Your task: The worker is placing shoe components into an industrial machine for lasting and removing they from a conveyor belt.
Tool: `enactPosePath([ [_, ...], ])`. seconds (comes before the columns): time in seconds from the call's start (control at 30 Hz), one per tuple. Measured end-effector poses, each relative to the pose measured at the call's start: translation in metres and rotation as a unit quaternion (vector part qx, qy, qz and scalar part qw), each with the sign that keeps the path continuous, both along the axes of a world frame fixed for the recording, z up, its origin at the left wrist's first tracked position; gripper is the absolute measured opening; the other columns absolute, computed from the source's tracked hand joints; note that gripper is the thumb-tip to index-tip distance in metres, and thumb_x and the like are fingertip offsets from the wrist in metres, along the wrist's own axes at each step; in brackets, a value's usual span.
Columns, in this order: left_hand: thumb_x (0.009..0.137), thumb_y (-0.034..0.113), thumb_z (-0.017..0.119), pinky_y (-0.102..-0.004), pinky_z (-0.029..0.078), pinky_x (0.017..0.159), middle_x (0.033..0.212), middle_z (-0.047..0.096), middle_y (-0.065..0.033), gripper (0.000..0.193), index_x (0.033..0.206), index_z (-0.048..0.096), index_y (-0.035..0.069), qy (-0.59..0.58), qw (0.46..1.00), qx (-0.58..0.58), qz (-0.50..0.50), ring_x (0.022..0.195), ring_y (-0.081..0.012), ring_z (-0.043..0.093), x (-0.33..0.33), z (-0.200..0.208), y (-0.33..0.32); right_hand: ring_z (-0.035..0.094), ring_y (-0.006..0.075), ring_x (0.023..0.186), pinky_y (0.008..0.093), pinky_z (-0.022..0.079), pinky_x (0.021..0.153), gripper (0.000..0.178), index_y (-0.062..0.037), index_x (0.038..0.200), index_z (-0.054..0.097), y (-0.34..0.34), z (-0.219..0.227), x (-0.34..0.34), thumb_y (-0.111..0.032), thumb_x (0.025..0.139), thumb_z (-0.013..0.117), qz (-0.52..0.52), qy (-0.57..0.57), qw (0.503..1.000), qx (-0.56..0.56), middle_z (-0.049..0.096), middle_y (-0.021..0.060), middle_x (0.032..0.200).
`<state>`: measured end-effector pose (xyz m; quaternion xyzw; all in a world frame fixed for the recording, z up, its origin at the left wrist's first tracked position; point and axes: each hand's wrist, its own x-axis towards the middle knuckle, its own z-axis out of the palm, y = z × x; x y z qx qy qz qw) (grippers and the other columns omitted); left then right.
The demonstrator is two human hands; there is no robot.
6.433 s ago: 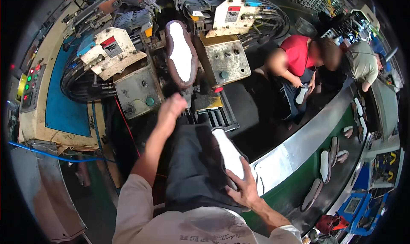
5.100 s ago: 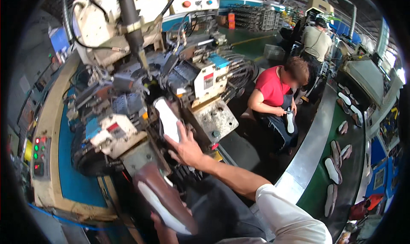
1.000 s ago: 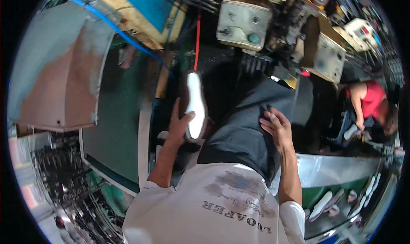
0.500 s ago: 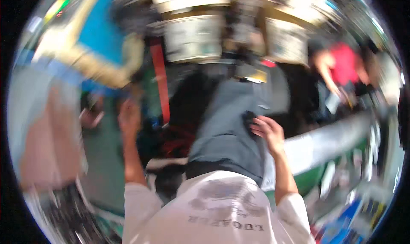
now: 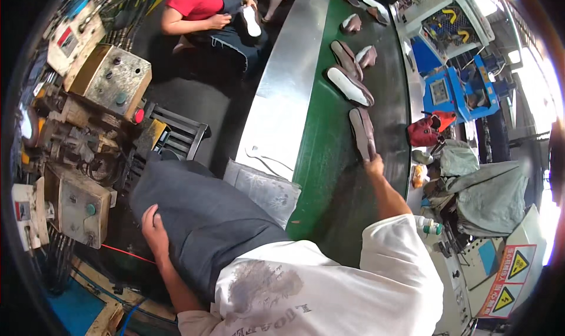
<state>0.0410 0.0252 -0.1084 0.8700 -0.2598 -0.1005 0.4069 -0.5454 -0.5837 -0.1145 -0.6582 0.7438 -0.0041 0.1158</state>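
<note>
My right hand [image 5: 373, 164] reaches out over the green conveyor belt [image 5: 326, 153] and grips the near end of a brown shoe [image 5: 361, 132] that lies on the belt. My left hand [image 5: 154, 232] rests flat on my left thigh in grey trousers [image 5: 200, 218], holding nothing. Further along the belt lie several other shoes, among them one with its white sole up [image 5: 349, 86] and a brown one [image 5: 343, 55].
A steel ledge [image 5: 282, 106] borders the belt on my side. Machine boxes with buttons [image 5: 112, 80] and cables stand at my left. A seated person in a red top [image 5: 203, 6] holds a shoe beyond. Blue machines [image 5: 456, 77] and bags [image 5: 488, 183] stand past the belt.
I have turned from the machine at my left to the conveyor at my right. The white-soled shoe has left my left hand; my right hand has gone from my thigh to a shoe on the belt.
</note>
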Motion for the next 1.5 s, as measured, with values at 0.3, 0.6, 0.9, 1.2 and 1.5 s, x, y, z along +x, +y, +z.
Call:
enactPosePath([
  [0.3, 0.108, -0.004, 0.052, -0.0391, 0.053, 0.111, 0.13, 0.073, -0.0182, 0.031, 0.134, 0.07, -0.009, 0.082, 0.995, 0.011, 0.058, 0.124, -0.0291, 0.071, -0.017, 0.029, 0.028, 0.058, 0.0475, 0.145, 0.0495, 0.05, 0.116, 0.108, -0.0149, 0.176, 0.025, -0.094, -0.029, 0.025, -0.037, 0.09, 0.086, 0.103, -0.099, 0.989, 0.045, 0.055, 0.0318, 0.16],
  [0.6, 0.109, 0.001, 0.059, -0.0376, 0.058, 0.104, 0.124, 0.076, -0.0169, 0.025, 0.129, 0.072, -0.006, 0.085, 0.994, -0.055, -0.043, 0.114, -0.0271, 0.076, -0.049, 0.059, -0.094, 0.06, 0.0324, 0.139, 0.0426, 0.048, 0.118, 0.084, -0.003, 0.166, 0.042, 0.004, -0.052, 0.04, -0.019, 0.095, 0.083, -0.005, -0.4, 0.916, 0.035, 0.062, 0.0191, 0.153],
  [0.9, 0.103, 0.007, 0.071, -0.0388, 0.058, 0.104, 0.138, 0.07, -0.0228, 0.052, 0.153, 0.059, -0.002, 0.338, 0.883, -0.156, -0.286, 0.124, -0.0293, 0.072, -0.141, 0.064, -0.201, 0.069, 0.028, 0.123, 0.0464, 0.058, 0.105, 0.07, -0.0023, 0.164, 0.039, 0.22, 0.053, 0.146, -0.017, 0.105, 0.075, -0.119, -0.677, 0.702, 0.187, 0.067, 0.0154, 0.14],
  [1.2, 0.107, 0.033, 0.07, -0.0363, 0.05, 0.11, 0.145, 0.063, -0.0177, 0.069, 0.157, 0.048, -0.009, 0.292, 0.891, -0.329, -0.113, 0.129, -0.0229, 0.061, -0.1, 0.122, -0.181, 0.058, 0.021, 0.136, 0.0384, 0.05, 0.112, 0.071, -0.0058, 0.172, 0.034, 0.306, 0.142, 0.356, -0.034, 0.114, 0.063, 0.057, -0.709, 0.585, 0.389, 0.06, 0.0088, 0.149],
  [1.5, 0.104, 0.008, 0.064, -0.0354, 0.049, 0.114, 0.144, 0.066, -0.014, 0.062, 0.161, 0.047, -0.006, 0.299, 0.899, -0.318, -0.02, 0.13, -0.0201, 0.063, -0.095, 0.096, -0.022, 0.058, 0.0216, 0.139, 0.0398, 0.048, 0.118, 0.065, -0.0014, 0.167, 0.042, 0.359, 0.137, 0.408, -0.036, 0.116, 0.062, 0.209, -0.573, 0.571, 0.549, 0.061, 0.0107, 0.152],
])
